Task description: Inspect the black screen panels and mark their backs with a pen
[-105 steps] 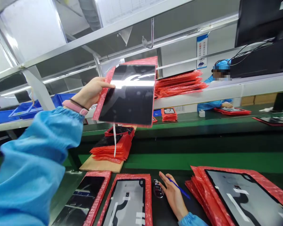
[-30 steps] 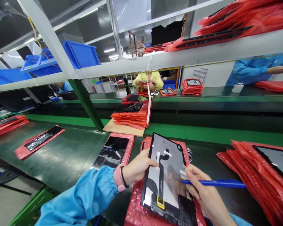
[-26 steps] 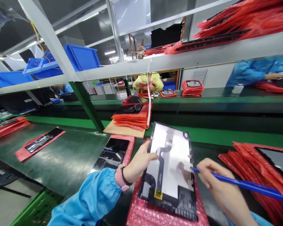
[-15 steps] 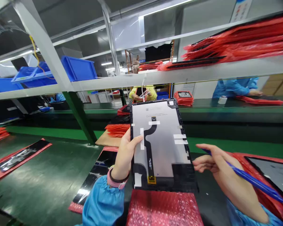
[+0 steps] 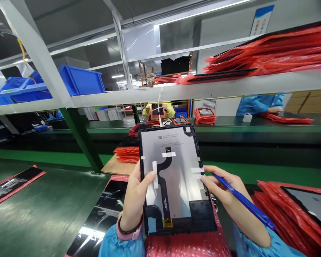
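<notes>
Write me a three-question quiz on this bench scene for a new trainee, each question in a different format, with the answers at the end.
1. Multiple choice. What is held in the right hand while its fingers are at the edge of the panel?
A) a pair of scissors
B) a blue pen
C) a roll of tape

2. True or false. The thumb of the left hand is on the side of the panel that faces the camera.

3. Fill in the missing word. The bubble wrap that shows just below the panel's lower edge in the picture is ____ in colour.

Key: 1 B; 2 true; 3 red.
</notes>
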Action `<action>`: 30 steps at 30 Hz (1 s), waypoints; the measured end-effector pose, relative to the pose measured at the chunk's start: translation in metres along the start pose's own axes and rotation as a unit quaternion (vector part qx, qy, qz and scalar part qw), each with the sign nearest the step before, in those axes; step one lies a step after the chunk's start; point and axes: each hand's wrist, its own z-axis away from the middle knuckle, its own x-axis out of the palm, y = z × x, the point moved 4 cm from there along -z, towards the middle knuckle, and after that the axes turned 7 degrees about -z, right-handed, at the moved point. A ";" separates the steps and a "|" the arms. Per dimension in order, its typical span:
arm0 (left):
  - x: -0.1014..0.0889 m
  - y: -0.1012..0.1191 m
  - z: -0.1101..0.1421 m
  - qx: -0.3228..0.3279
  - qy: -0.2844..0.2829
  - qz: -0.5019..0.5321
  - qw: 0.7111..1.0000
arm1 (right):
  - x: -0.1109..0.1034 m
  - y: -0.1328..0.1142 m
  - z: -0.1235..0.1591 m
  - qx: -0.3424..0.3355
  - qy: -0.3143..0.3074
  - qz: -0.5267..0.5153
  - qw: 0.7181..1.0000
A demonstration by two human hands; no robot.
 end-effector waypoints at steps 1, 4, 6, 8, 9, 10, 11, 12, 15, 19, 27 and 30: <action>0.000 -0.001 0.001 0.006 -0.002 -0.009 1.000 | 0.002 0.001 -0.002 -0.010 0.010 0.009 1.000; 0.001 -0.003 0.001 0.021 -0.009 -0.031 0.999 | 0.004 0.009 -0.006 -0.027 0.033 0.021 0.999; 0.003 -0.005 0.000 0.024 -0.015 -0.032 0.999 | 0.005 0.015 -0.008 -0.020 0.032 0.013 0.999; 0.005 -0.007 -0.002 0.027 -0.022 -0.017 0.999 | 0.004 0.020 -0.009 -0.001 0.023 -0.005 1.000; 0.006 -0.007 -0.003 0.031 -0.024 -0.007 0.999 | 0.002 0.022 -0.008 0.012 0.022 -0.019 1.000; 0.006 -0.007 -0.005 0.036 -0.024 0.003 0.999 | -0.001 0.024 -0.007 0.026 0.025 -0.039 0.999; 0.006 -0.006 -0.006 0.040 -0.024 0.015 0.999 | -0.004 0.027 -0.006 0.042 0.028 -0.063 0.997; 0.006 -0.006 -0.008 0.042 -0.024 0.025 0.999 | -0.006 0.029 -0.005 0.059 0.028 -0.088 0.994; 0.006 -0.005 -0.012 0.049 -0.026 0.044 0.997 | -0.008 0.034 -0.003 0.096 -0.025 -0.141 0.985; -0.001 -0.009 -0.013 0.058 -0.014 0.020 0.998 | -0.004 0.032 -0.008 0.091 -0.054 -0.169 0.980; 0.002 0.004 0.004 0.415 -0.001 -0.317 0.853 | 0.004 0.024 -0.008 0.079 -0.044 -0.307 0.947; 0.017 0.002 0.008 0.567 -0.078 -0.378 0.728 | 0.013 0.024 0.001 0.117 -0.125 -0.387 0.906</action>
